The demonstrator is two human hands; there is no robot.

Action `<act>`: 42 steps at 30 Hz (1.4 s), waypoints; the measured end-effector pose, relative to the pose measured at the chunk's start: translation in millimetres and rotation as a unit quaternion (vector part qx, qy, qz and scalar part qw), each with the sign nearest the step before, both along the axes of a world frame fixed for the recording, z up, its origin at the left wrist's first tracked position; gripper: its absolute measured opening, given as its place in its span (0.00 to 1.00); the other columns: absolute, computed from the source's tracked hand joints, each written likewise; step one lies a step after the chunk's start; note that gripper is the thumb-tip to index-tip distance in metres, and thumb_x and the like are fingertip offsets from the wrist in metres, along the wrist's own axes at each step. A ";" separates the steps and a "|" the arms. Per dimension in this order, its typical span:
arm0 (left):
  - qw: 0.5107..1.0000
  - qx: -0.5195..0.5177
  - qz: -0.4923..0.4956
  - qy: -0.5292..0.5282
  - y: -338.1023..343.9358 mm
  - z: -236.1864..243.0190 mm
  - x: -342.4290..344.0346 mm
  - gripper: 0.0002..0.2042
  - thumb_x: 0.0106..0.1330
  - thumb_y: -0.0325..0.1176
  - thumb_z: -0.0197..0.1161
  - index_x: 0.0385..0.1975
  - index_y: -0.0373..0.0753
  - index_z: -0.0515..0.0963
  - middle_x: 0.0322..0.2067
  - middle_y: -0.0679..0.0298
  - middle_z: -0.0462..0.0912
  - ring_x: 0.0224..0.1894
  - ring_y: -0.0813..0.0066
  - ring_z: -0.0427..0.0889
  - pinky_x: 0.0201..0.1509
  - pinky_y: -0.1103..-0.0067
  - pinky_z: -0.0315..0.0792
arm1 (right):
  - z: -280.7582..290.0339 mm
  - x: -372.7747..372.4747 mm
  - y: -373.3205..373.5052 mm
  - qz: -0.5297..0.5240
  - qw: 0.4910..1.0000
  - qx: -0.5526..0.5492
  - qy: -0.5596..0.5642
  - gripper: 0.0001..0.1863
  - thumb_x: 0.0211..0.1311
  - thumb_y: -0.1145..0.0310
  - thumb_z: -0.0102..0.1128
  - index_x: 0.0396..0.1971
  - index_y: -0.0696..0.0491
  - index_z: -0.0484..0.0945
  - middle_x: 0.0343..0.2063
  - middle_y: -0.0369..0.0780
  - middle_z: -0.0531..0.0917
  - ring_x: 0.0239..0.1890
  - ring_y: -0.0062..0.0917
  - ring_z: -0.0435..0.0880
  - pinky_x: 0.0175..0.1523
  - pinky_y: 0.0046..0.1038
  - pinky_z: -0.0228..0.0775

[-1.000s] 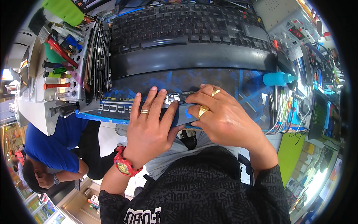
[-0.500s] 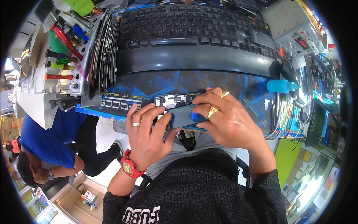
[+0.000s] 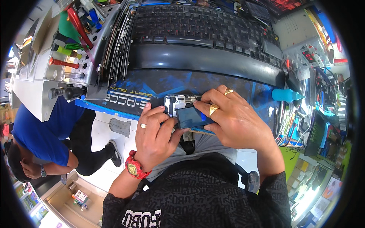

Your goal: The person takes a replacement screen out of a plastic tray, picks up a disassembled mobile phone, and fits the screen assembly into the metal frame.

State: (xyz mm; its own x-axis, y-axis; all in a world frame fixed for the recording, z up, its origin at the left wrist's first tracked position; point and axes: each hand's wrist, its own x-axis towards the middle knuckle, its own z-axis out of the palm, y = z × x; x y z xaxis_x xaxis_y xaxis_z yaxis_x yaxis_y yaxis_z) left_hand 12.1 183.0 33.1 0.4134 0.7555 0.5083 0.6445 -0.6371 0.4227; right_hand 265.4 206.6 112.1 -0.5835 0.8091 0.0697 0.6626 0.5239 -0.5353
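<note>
The black keyboard (image 3: 201,41) spans the far side of the bench. In front of it lies the blue work mat (image 3: 152,85), whose near edge is also the bench edge; beyond that edge there is only the floor and the person's lap. At the left stands a grey tool rack (image 3: 76,57) holding screwdrivers. At the right stand a teal bottle (image 3: 286,95) and a cluster of cables and instruments. A second person in a blue shirt (image 3: 42,133) crouches low at the left, well apart from the work.

The opened phone body (image 3: 180,102) lies on the mat at its near edge. The dark phone screen (image 3: 192,117) is tilted over it, partly overhanging the edge.

The right hand (image 3: 235,121) is closed on the phone screen, fingers on top and along its right side. The left hand (image 3: 156,136) grips the screen's left end with thumb and fingertips.

Procedure, as judged: keep both hands low, support the screen at both ends and avoid twisting the panel. Free room lies mainly on the mat between the phone and the keyboard. Shift the work away from the near edge, so that a slip does not send the part to the floor.
</note>
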 end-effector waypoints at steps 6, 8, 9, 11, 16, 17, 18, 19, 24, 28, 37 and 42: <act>1.000 -0.008 0.003 -0.021 -1.8 -1.5 0.7 0.16 0.54 0.34 0.84 0.39 0.36 0.86 0.41 0.60 0.79 0.55 0.55 0.84 0.72 0.51 0.73 | 2.5 -5.2 2.6 0.007 0.999 -0.018 -0.028 0.24 0.52 0.75 0.75 0.52 0.63 0.85 0.47 0.45 0.81 0.52 0.44 0.80 0.57 0.43 0.75; 1.000 -0.011 0.002 -0.023 -1.2 -2.8 1.0 0.17 0.53 0.34 0.85 0.38 0.37 0.86 0.41 0.59 0.79 0.56 0.54 0.84 0.72 0.50 0.73 | 4.5 -5.7 5.0 0.009 0.999 -0.021 -0.035 0.25 0.52 0.75 0.75 0.53 0.63 0.85 0.47 0.45 0.81 0.52 0.44 0.80 0.58 0.43 0.75; 1.000 -0.012 0.001 -0.024 -1.4 -2.9 0.3 0.17 0.53 0.34 0.86 0.38 0.37 0.86 0.42 0.59 0.80 0.56 0.53 0.83 0.72 0.50 0.73 | 5.3 -6.2 4.9 0.011 0.999 -0.020 -0.038 0.25 0.52 0.74 0.75 0.53 0.63 0.85 0.47 0.45 0.81 0.52 0.44 0.80 0.58 0.43 0.75; 1.000 -0.015 -0.002 -0.026 -1.6 -3.0 -0.2 0.17 0.53 0.34 0.86 0.38 0.37 0.86 0.42 0.58 0.81 0.56 0.52 0.83 0.72 0.49 0.73 | 6.6 -6.8 4.8 0.014 0.999 -0.018 -0.043 0.25 0.53 0.74 0.76 0.54 0.63 0.85 0.47 0.45 0.81 0.53 0.43 0.80 0.58 0.44 0.75; 0.999 -0.015 -0.001 -0.030 -0.2 0.1 0.2 0.16 0.55 0.35 0.84 0.39 0.37 0.86 0.41 0.60 0.80 0.55 0.55 0.83 0.73 0.50 0.73 | 9.5 -9.6 4.9 0.012 0.998 -0.022 -0.061 0.26 0.54 0.73 0.76 0.55 0.63 0.85 0.48 0.45 0.81 0.52 0.42 0.80 0.59 0.43 0.74; 0.999 -0.015 0.000 -0.031 -0.1 0.1 0.1 0.16 0.56 0.35 0.83 0.39 0.37 0.86 0.41 0.60 0.80 0.55 0.55 0.84 0.73 0.50 0.73 | 9.9 -10.1 5.0 0.012 0.998 -0.024 -0.064 0.26 0.54 0.73 0.76 0.55 0.63 0.85 0.48 0.45 0.81 0.52 0.42 0.80 0.59 0.43 0.74; 0.999 -0.015 0.000 -0.032 -0.2 0.1 0.1 0.15 0.56 0.35 0.83 0.39 0.37 0.86 0.41 0.60 0.81 0.55 0.55 0.84 0.73 0.50 0.73 | 10.3 -10.4 5.0 0.013 0.998 -0.024 -0.065 0.26 0.54 0.73 0.76 0.55 0.63 0.85 0.49 0.45 0.81 0.52 0.42 0.80 0.59 0.42 0.73; 0.999 -0.015 0.000 -0.033 -0.2 0.1 0.1 0.15 0.56 0.35 0.83 0.39 0.37 0.86 0.41 0.60 0.81 0.55 0.55 0.84 0.73 0.50 0.72 | 10.5 -10.7 5.0 0.014 0.997 -0.024 -0.067 0.26 0.54 0.73 0.75 0.55 0.63 0.85 0.49 0.45 0.81 0.52 0.42 0.80 0.59 0.42 0.73; 0.999 -0.019 -0.003 -0.038 -0.4 -0.1 -0.6 0.16 0.56 0.34 0.83 0.40 0.36 0.86 0.41 0.59 0.81 0.55 0.55 0.84 0.73 0.51 0.73 | 11.5 -12.2 5.9 0.021 0.996 -0.016 -0.084 0.25 0.54 0.73 0.74 0.55 0.63 0.85 0.47 0.45 0.81 0.52 0.42 0.80 0.60 0.42 0.72; 0.999 -0.023 -0.005 -0.049 -0.7 -1.7 -0.4 0.17 0.55 0.33 0.83 0.41 0.36 0.85 0.42 0.58 0.81 0.55 0.53 0.84 0.72 0.51 0.73 | 16.4 -14.6 9.7 0.033 0.992 -0.001 -0.126 0.28 0.50 0.72 0.77 0.54 0.60 0.85 0.47 0.44 0.81 0.52 0.42 0.81 0.58 0.43 0.73; 0.992 -0.069 0.005 -0.108 -3.5 -1.0 4.5 0.21 0.51 0.32 0.87 0.42 0.33 0.85 0.44 0.54 0.80 0.56 0.46 0.83 0.66 0.51 0.77 | 21.7 -15.5 25.0 0.067 0.985 -0.009 -0.160 0.28 0.47 0.69 0.77 0.53 0.55 0.86 0.45 0.42 0.83 0.48 0.42 0.84 0.56 0.44 0.77; 0.993 -0.059 0.003 -0.100 -1.3 2.4 5.1 0.19 0.55 0.33 0.84 0.41 0.30 0.84 0.45 0.51 0.82 0.54 0.49 0.83 0.65 0.53 0.80 | 21.4 -18.9 18.9 0.078 0.975 0.048 -0.204 0.23 0.52 0.66 0.71 0.50 0.57 0.86 0.42 0.42 0.83 0.44 0.38 0.87 0.53 0.41 0.77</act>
State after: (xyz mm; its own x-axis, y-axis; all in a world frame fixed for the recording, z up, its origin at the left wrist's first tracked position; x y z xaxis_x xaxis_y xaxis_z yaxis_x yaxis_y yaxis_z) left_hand 17.2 181.8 35.5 0.3091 0.8171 0.4867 0.5438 -0.5717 0.6144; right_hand 246.5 225.5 133.5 -0.6938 0.7096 -0.1233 0.7184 0.6699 -0.1874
